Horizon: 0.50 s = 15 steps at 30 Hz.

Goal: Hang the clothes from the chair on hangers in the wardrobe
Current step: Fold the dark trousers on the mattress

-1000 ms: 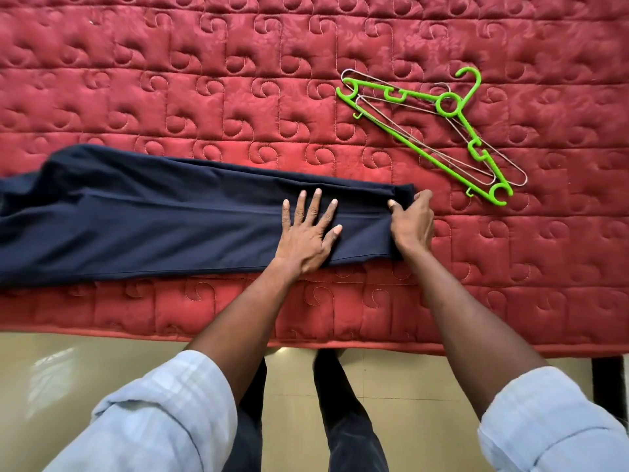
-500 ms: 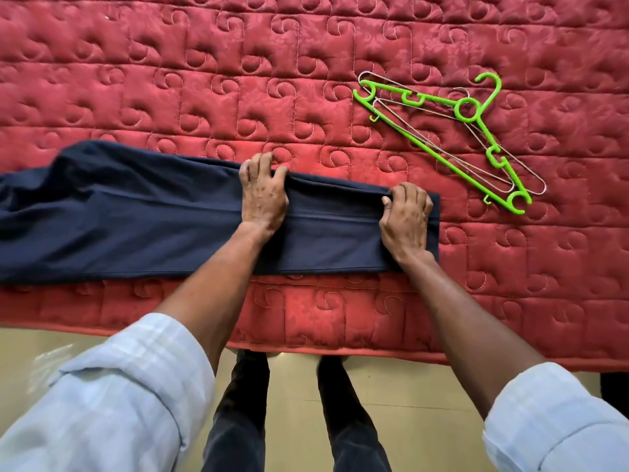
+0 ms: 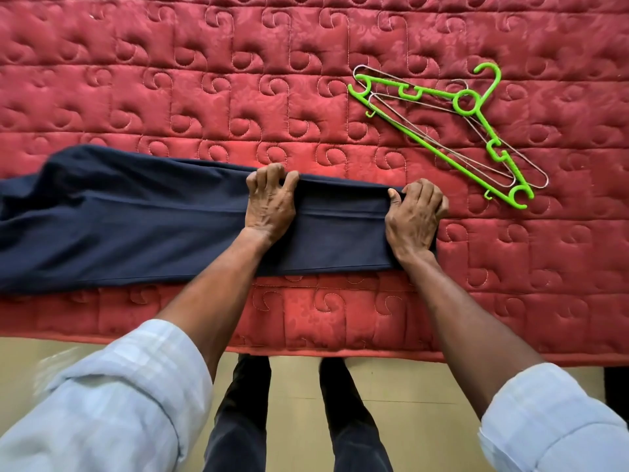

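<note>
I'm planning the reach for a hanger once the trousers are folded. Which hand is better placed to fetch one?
Probably the right hand. It grips the trousers at their right end, the end nearest the hangers on the bed. The left hand grips the far edge nearer the middle, farther from the hangers.

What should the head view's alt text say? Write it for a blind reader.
Both hands, left hand and right hand, grip the far edge of folded navy trousers lying on a red quilted mattress. A green plastic hanger and wire hangers lie beyond the right hand.
</note>
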### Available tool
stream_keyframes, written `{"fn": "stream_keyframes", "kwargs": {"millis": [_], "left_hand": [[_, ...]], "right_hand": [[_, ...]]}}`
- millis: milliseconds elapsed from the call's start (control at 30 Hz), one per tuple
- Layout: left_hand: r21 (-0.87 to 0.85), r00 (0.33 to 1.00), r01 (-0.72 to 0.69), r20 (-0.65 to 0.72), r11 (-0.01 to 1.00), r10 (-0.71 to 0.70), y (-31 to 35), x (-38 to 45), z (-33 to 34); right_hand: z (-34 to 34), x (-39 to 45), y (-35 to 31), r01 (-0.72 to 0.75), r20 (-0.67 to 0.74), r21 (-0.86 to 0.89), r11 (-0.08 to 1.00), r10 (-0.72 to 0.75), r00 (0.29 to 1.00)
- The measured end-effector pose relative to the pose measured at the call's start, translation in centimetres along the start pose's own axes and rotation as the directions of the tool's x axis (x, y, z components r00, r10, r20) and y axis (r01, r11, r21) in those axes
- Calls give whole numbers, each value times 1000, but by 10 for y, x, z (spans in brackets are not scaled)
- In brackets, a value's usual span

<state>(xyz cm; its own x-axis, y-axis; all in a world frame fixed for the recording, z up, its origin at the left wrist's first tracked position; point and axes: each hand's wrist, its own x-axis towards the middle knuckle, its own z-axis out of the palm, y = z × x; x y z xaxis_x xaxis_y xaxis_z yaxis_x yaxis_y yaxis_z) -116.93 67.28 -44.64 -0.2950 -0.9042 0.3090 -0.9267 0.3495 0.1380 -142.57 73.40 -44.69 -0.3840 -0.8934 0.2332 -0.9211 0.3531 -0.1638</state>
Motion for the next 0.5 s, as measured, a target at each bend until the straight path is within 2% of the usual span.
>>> {"fn": "stream_keyframes", "kwargs": {"millis": [133, 333, 400, 433, 500], "left_hand": [[73, 998, 36, -48, 997, -33, 4, 10, 0], [107, 989, 108, 85, 988, -118, 14, 5, 12], [36, 983, 158, 86, 987, -161, 17, 1, 13], [-29, 982, 176, 72, 984, -173, 19, -2, 12], [-191, 984, 177, 41, 966, -172, 21, -10, 5]], "right_hand": [[3, 6, -1, -5, -11, 8, 1000, 5, 1000], [13, 7, 3, -20, 20, -48, 999, 21, 1000], [7, 8, -9, -85, -47, -43, 995, 83, 995], [3, 7, -19, -70, -80, 1, 998, 70, 994], [0, -4, -42, 133, -68, 159, 978, -123, 990]]}}
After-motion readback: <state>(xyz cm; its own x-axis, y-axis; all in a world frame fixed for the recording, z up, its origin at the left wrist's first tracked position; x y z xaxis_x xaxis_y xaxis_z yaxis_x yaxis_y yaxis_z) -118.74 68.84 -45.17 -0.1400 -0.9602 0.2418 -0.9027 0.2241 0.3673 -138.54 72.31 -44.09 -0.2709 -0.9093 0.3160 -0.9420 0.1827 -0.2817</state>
